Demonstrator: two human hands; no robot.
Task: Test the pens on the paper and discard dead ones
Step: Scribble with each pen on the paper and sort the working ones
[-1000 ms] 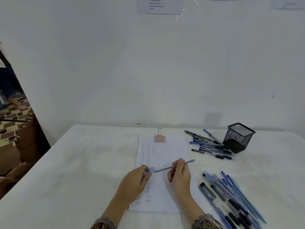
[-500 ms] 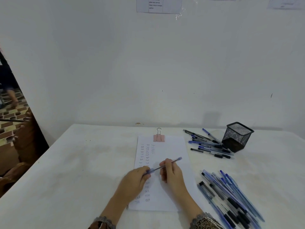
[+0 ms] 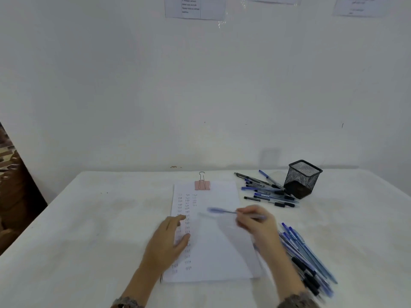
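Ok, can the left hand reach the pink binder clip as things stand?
Probably yes: the left hand rests open on the paper, and nothing stands between it and the pink binder clip.

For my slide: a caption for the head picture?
Right hand holds a pen over the paper; left hand rests on it.

The white surface carries a white paper sheet with rows of small handwriting, a pink binder clip at its far edge. Far right stands a black wire-mesh cup, loose blue and black pens just beside it. Nearer right lies a second heap of pens.
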